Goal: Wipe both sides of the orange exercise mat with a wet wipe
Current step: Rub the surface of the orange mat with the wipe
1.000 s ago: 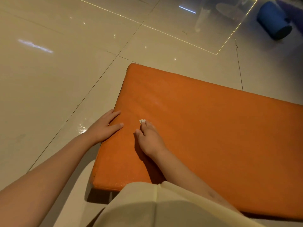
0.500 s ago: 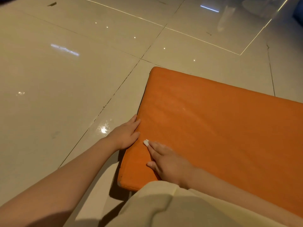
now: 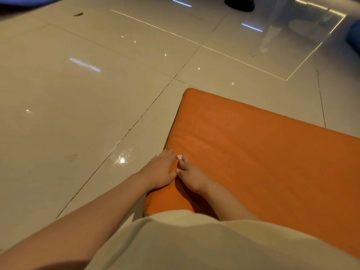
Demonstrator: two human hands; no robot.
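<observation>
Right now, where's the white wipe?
Head view: small white wet wipe under the right hand's fingers at the orange padded mat's left edge, beside the left hand.

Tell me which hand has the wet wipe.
The right hand: a white bit of wet wipe shows at its fingertips on the orange mat. The left hand lies flat on the mat's edge, bare.
</observation>
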